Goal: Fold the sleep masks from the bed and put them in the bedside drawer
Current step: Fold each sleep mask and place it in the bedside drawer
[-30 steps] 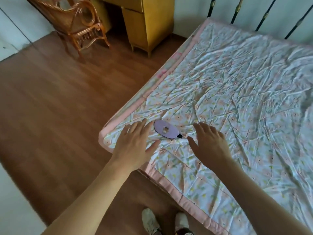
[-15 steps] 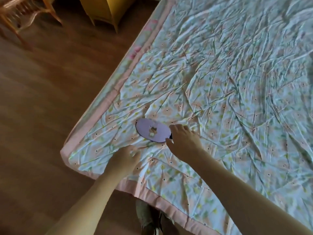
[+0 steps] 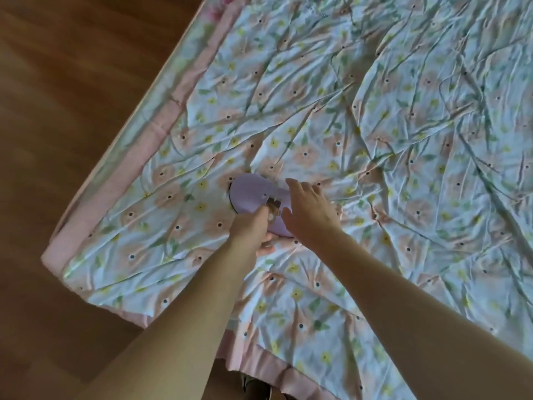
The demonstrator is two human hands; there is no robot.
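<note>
A lilac sleep mask with a small brown motif lies on the flowered bed cover, near the bed's front left corner. A dark strap edge shows at its left rim. My left hand pinches the mask's near edge, thumb under it and fingers on top. My right hand rests with spread fingers on the mask's right part, hiding that end. The bedside drawer is out of view.
The bed cover's pink border runs along the left and near edges. Brown wooden floor lies to the left of the bed. The toe of a shoe shows at the bottom edge.
The view has tilted down and closer; chair and cabinet are out of frame. My left hand moved right and took hold of the mask's near edge. My right hand now lies on the mask.
</note>
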